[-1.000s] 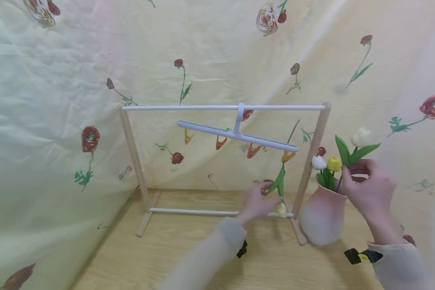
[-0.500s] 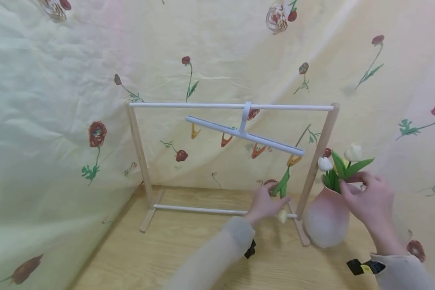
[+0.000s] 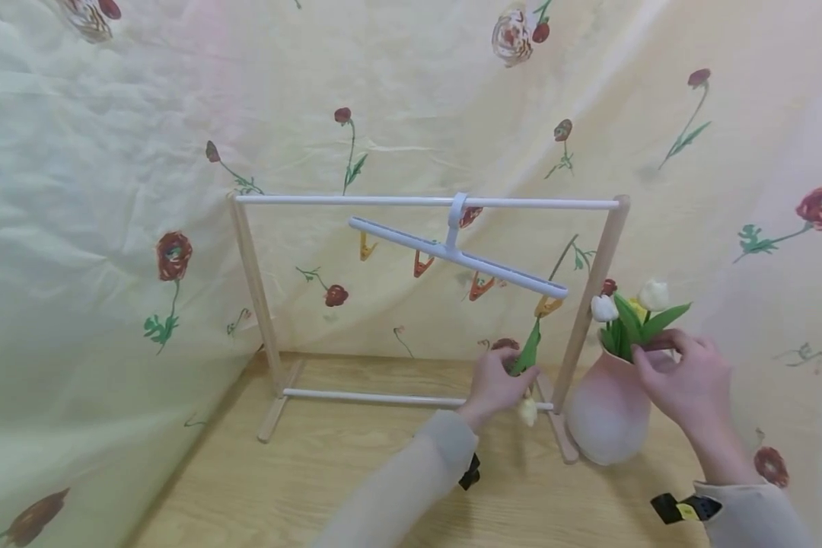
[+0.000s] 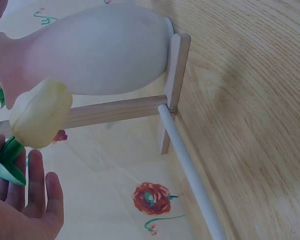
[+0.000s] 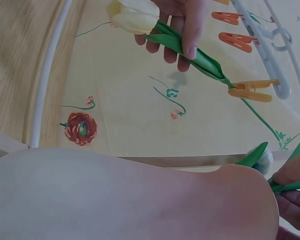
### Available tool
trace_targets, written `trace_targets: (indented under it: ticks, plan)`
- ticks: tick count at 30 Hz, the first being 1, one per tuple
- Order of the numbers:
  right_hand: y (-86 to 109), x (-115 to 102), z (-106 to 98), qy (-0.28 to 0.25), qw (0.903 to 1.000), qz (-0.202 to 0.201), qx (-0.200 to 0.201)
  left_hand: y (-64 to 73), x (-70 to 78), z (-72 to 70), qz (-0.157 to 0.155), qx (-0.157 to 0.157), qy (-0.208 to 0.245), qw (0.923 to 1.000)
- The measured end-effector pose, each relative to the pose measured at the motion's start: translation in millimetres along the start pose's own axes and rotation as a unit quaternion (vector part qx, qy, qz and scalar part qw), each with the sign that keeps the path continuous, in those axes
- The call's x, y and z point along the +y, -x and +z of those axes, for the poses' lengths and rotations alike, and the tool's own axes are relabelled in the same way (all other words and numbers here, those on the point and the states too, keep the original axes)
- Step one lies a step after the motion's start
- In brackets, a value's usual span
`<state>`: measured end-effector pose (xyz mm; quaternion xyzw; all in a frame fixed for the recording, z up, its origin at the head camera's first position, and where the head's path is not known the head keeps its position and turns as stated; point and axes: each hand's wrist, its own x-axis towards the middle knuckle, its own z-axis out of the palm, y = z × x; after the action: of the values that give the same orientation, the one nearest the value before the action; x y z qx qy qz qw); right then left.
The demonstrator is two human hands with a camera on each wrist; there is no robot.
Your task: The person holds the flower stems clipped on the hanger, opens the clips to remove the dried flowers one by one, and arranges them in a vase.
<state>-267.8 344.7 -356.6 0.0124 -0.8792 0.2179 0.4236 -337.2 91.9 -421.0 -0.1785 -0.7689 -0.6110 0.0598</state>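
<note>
A cream tulip hangs head down, its stem in an orange-yellow clip at the low right end of a pale blue hanger. My left hand holds this tulip by its green leaves, thumb across them, just above the flower head. On the right, my right hand pinches a white tulip below its leaves, at the mouth of a pink-and-white vase. The lower part of that stem is hidden by the vase. Another white tulip and a yellow one stand in the vase.
The hanger hooks over the white top rail of a wooden rack. A yellow clip and two orange-red clips hang along it. The vase stands right beside the rack's right leg. Floral cloth surrounds the wooden tabletop.
My right hand has moved left and down, bringing the white tulip lower among the vase's flowers. The hanger tilts more steeply, its right end lower. My left hand still holds the cream tulip.
</note>
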Motion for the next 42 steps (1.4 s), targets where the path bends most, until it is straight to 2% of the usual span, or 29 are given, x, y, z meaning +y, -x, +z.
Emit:
trace_targets:
  ticks: [10, 13, 15, 18, 22, 26, 29, 31, 35, 38, 40, 42]
  plan:
    - [6.3, -0.3, 3.6, -0.012, 0.9993, -0.028, 0.021, 3.2, 1.6, -4.8, -0.002, -0.008, -0.017, 0.9998]
    - [7.2, -2.1, 3.4, -0.032, 0.9989, -0.002, 0.033, 4.0, 2.2, -6.4, -0.001, -0.006, -0.027, 0.9996]
    - [6.8, -3.6, 3.2, -0.058, 0.9963, 0.013, 0.062, 4.0, 2.9, -6.9, -0.006, -0.007, -0.025, 0.9997]
    - [5.7, -5.9, 4.0, -0.111, 0.9841, 0.012, 0.138, 4.2, 2.3, -7.5, -0.013, -0.009, -0.020, 0.9997]
    - [0.9, -17.8, 4.7, -0.162, 0.9547, -0.031, 0.248, 4.5, 0.7, -7.3, -0.022, -0.007, -0.016, 0.9996]
    - [-2.4, -38.0, 4.1, -0.183, 0.9380, -0.066, 0.287, 4.5, 0.7, -6.0, -0.025, -0.002, -0.018, 0.9995]
    - [-1.5, -49.5, 7.3, -0.194, 0.9376, -0.093, 0.273, 4.4, 0.4, -5.7, -0.023, -0.001, -0.019, 0.9995]
    - [-0.8, -54.5, 13.2, -0.226, 0.9344, -0.109, 0.253, 4.4, 0.3, -6.1, -0.021, 0.001, -0.020, 0.9996]
    - [3.4, -61.4, 31.0, -0.278, 0.9345, -0.106, 0.195, 4.8, 0.1, -6.6, -0.017, 0.004, -0.024, 0.9996]
    - [10.6, -69.3, 43.7, -0.270, 0.9525, -0.053, 0.131, 5.2, -0.3, -6.1, -0.021, 0.002, -0.025, 0.9995]
    - [15.8, -75.4, 49.7, -0.239, 0.9682, 0.005, 0.073, 5.4, -0.1, -5.5, -0.024, -0.001, -0.025, 0.9994]
    - [18.9, -81.7, 54.8, -0.206, 0.9762, 0.067, 0.011, 5.4, 0.2, -4.9, -0.022, 0.000, -0.026, 0.9994]
